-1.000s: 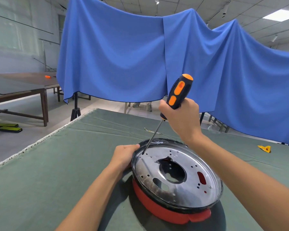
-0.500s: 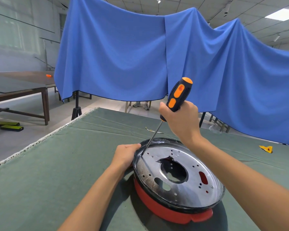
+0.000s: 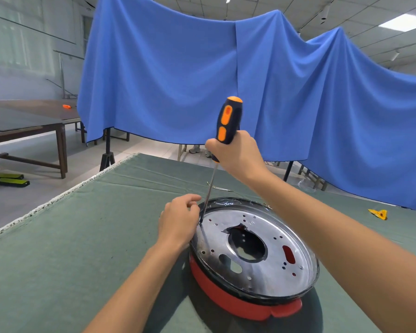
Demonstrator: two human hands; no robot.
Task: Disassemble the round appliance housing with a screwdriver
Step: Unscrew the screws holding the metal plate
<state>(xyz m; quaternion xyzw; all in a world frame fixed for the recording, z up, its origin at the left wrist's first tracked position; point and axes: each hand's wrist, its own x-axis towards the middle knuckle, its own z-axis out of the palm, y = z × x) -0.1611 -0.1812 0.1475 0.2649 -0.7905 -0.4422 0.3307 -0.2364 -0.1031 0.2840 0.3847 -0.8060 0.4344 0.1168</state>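
- Covering the table, a dull green felt cloth [image 3: 58,260] carries the round red appliance housing with its silver metal plate [image 3: 253,254].
- The black-and-orange screwdriver [image 3: 226,123] is gripped by the right hand [image 3: 238,156], tip set at the plate's left rim.
- The left hand [image 3: 179,221] rests curled against that rim.
- A blue draped curtain [image 3: 166,80] is hung behind; 1 wooden table [image 3: 27,123] stands at left.
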